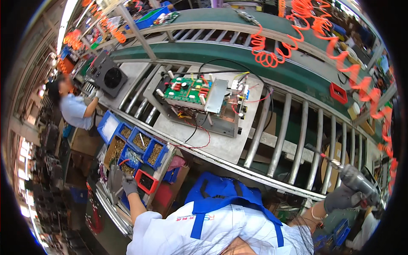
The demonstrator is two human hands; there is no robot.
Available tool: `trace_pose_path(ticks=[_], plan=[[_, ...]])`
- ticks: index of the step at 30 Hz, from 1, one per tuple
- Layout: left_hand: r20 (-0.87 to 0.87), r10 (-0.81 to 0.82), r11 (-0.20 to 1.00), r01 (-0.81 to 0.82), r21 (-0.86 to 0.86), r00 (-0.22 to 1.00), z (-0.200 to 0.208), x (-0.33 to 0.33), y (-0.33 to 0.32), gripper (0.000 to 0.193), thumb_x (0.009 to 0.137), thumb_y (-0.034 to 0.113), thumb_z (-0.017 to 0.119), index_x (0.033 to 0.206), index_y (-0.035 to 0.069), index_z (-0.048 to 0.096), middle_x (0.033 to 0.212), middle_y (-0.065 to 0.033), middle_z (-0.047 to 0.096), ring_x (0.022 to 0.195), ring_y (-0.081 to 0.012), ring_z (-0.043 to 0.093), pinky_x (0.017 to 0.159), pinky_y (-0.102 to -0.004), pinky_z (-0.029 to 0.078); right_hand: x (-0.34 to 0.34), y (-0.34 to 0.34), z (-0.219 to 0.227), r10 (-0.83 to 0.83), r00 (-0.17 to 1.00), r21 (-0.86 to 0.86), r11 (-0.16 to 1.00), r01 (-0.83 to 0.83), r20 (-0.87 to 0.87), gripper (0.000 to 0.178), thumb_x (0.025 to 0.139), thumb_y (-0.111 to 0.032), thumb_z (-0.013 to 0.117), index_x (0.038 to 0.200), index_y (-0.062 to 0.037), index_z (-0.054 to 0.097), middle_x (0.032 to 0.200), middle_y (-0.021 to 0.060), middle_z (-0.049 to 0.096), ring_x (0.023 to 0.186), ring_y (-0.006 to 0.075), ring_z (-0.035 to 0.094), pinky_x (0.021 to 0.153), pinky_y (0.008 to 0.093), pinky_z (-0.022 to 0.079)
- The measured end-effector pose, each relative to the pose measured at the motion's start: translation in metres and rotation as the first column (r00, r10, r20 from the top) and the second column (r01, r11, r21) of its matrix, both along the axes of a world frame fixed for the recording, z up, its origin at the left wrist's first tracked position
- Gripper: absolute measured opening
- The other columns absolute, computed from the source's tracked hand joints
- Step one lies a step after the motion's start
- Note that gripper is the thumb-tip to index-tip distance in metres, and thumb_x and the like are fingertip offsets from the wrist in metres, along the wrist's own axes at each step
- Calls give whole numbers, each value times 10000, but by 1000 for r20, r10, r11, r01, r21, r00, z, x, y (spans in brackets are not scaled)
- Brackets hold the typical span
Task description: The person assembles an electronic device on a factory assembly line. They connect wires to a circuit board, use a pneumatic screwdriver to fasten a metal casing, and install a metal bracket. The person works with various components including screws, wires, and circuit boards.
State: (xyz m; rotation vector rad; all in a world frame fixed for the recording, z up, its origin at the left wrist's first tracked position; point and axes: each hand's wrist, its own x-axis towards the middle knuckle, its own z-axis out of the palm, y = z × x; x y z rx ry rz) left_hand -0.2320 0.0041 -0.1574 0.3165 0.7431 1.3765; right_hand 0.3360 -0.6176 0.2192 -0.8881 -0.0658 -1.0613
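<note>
My right hand (338, 199), in a grey glove, is wrapped round a dark power screwdriver (360, 182). Its long bit points up and left over the conveyor rollers. On the far left, my grey-gloved left hand (129, 186) is at the parts bins, beside a red bin (145, 182) with dark pieces in it. The fingers of that hand are too small and dark to read. Ahead of me an open metal chassis (221, 123) lies on a pale board (231, 151). A green circuit board (185, 90), wires and a metal plate (216, 97) show in it.
Blue bins (155, 154) of small brass-coloured hardware stand at my left. Metal rollers (297, 142) run along the line. Orange coiled hoses (304, 25) hang at the right. A co-worker (76, 108) touches a dark unit with a fan (111, 78) at the far left.
</note>
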Motion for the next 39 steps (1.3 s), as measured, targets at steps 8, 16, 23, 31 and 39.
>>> trace_pose_path(ticks=[8,16,23,31,39], plan=[[411,-395,886,459,-66,821,156,188,-118,129,936,90,587,1038,10,585,797,20,552,661,-41,515,523,-172,484,23,120,-8,617,470,61,565,-823,631,525,698,-101,589,1210,6,539,761,15,355,538,93,347,425,218,276],[-116,-942,330,934,-138,316,220,387,-227,389,928,120,605,1290,10,517,958,-24,582,714,-30,513,516,-134,388,-34,227,-52,908,290,-248,369,-896,302,663,766,-195,727,1316,-57,383,741,38,424,496,88,425,439,228,396],[172,-981,92,995,30,86,206,452,-205,372,955,386,578,1106,46,591,819,19,572,640,-35,523,488,-149,428,-42,289,-59,912,262,-681,409,-607,315,864,837,-202,711,1526,-228,191,1368,182,441,658,161,541,590,308,516],[53,-963,264,964,3,264,209,442,-122,366,938,450,575,979,89,619,746,30,566,562,-21,498,453,-158,407,-15,360,-78,994,-46,-523,11,-852,97,501,775,-165,747,1112,41,440,670,92,540,607,187,549,596,308,501],[-61,-903,427,904,-12,426,214,422,-67,398,925,452,602,961,58,634,738,12,556,582,-26,492,474,-165,389,-49,435,-67,983,100,-460,161,-873,154,614,726,-98,734,1252,-10,430,853,61,555,675,148,520,563,336,476]])
